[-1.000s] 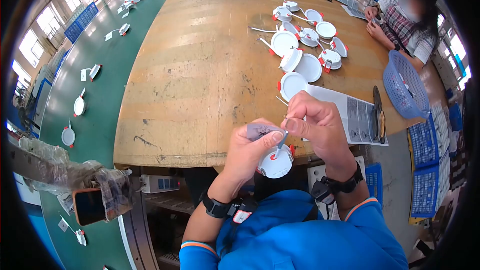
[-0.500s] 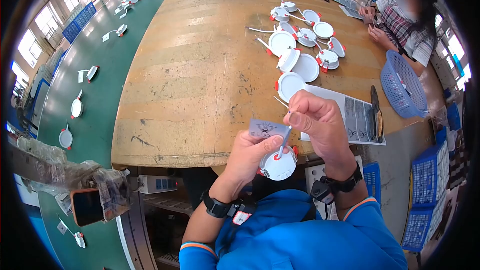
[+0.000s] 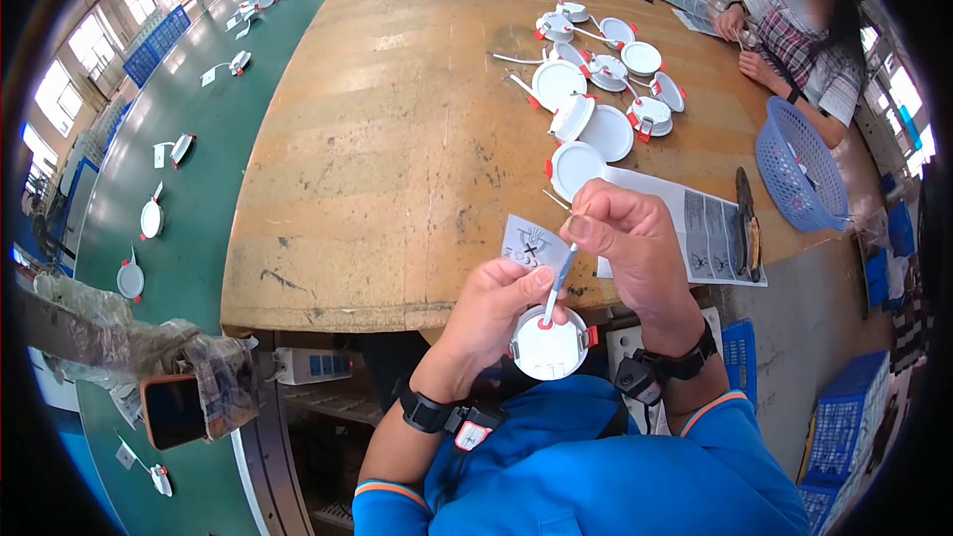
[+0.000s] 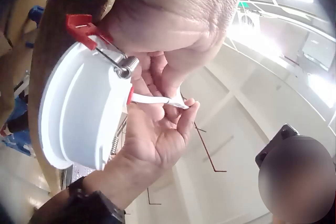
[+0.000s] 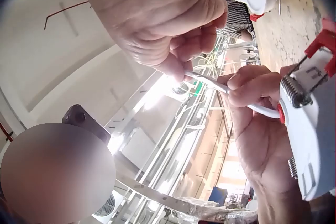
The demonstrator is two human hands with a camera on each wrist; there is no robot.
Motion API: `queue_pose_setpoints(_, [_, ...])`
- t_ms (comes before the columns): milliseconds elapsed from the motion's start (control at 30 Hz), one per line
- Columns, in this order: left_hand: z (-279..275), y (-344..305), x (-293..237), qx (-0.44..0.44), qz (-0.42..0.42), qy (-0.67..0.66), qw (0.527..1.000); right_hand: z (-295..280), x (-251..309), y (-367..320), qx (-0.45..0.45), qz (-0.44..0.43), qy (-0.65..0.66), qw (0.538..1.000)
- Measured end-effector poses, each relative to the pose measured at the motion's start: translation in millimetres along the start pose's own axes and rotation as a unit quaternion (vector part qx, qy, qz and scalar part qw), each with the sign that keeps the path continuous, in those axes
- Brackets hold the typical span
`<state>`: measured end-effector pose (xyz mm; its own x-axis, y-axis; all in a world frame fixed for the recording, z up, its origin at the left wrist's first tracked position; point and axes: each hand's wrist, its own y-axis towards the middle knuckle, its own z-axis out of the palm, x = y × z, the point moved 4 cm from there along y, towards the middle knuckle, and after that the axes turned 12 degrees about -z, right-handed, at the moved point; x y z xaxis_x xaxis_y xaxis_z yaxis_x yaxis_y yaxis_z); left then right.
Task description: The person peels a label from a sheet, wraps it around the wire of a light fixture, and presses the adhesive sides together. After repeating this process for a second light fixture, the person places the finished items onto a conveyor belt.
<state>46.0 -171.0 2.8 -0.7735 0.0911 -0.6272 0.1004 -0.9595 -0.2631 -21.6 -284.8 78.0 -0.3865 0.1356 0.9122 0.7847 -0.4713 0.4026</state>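
A round white downlight [image 3: 552, 349] with red-tipped spring clips hangs below my hands, its back face toward the head camera. From its red grommet rises a short white cable [image 3: 551, 302]. My left hand [image 3: 491, 306] pinches this cable and a grey printed label [image 3: 534, 242] between thumb and fingers; the label stands up above the thumb. The label is wrapped against the cable at one edge. With thumb and forefinger my right hand [image 3: 633, 243] pinches the cable's upper end, whose tip pokes out past the fingers. The left wrist view shows the downlight's housing [image 4: 86, 103] side-on.
Several more downlights [image 3: 559, 85] lie on the wooden table [image 3: 367, 159], with a printed sheet [image 3: 685, 223] and dark-bladed tool [image 3: 749, 228] at right. A blue basket [image 3: 802, 164] stands near another person [image 3: 809, 50]. Left, a green conveyor [image 3: 199, 199] carries downlights; a phone [image 3: 177, 411] is mounted nearby.
The label, bent down under my left thumb before, now stands up and shows its print. The downlight has swung lower, with more of its back face showing. My right hand stays nearly in place.
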Motion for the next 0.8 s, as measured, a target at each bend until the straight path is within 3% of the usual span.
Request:
queue_pose_setpoints(333, [12,-5,0,0.041,0.019,-0.048,0.998,-4,9,0,-0.019,-0.002,0.053,0.998])
queue_pose_setpoints(533, [18,-4,3,0.083,-0.022,-0.051,0.995,2,12,-3,0.019,0.005,0.067,0.998])
queue_pose_setpoints(800, [23,-15,0,-0.027,0.027,0.006,0.999,1,18,-4,0.036,-0.028,0.102,0.994])
